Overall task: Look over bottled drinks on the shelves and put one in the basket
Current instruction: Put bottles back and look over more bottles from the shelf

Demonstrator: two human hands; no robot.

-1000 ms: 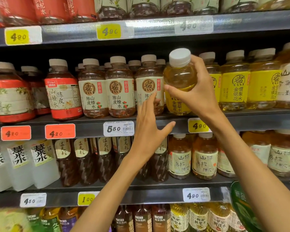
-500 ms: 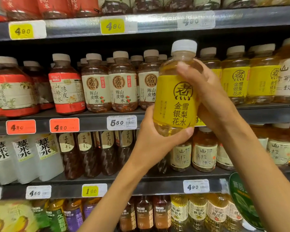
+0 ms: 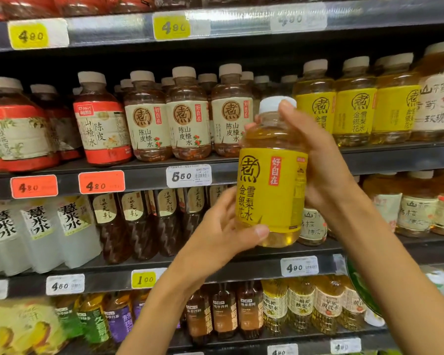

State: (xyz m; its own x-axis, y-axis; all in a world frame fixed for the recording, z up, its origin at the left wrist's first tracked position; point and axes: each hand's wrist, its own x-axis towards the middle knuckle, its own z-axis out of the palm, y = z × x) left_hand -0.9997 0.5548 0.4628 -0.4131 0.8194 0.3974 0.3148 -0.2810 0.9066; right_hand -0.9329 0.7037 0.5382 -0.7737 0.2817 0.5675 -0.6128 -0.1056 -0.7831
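Observation:
A yellow-labelled bottle (image 3: 272, 190) with a white cap and pale golden drink is held upright in front of the shelves, its label facing me. My right hand (image 3: 321, 160) grips its back and neck from the right, fingertips up by the cap. My left hand (image 3: 223, 231) cups its lower left side, thumb pressed across the base of the label. Matching yellow bottles (image 3: 354, 111) stand on the middle shelf to the right. No basket is in view.
Brown drinks with cream labels (image 3: 187, 124) and red-labelled bottles (image 3: 100, 129) fill the middle shelf (image 3: 144, 172). Below are clear white bottles (image 3: 39, 226), dark brown bottles (image 3: 133, 221) and price tags. A green round sign (image 3: 359, 285) sticks out at lower right.
The bottle came off the middle shelf and moved down and toward me. My left hand rose to take hold of its lower side, and the label turned slightly.

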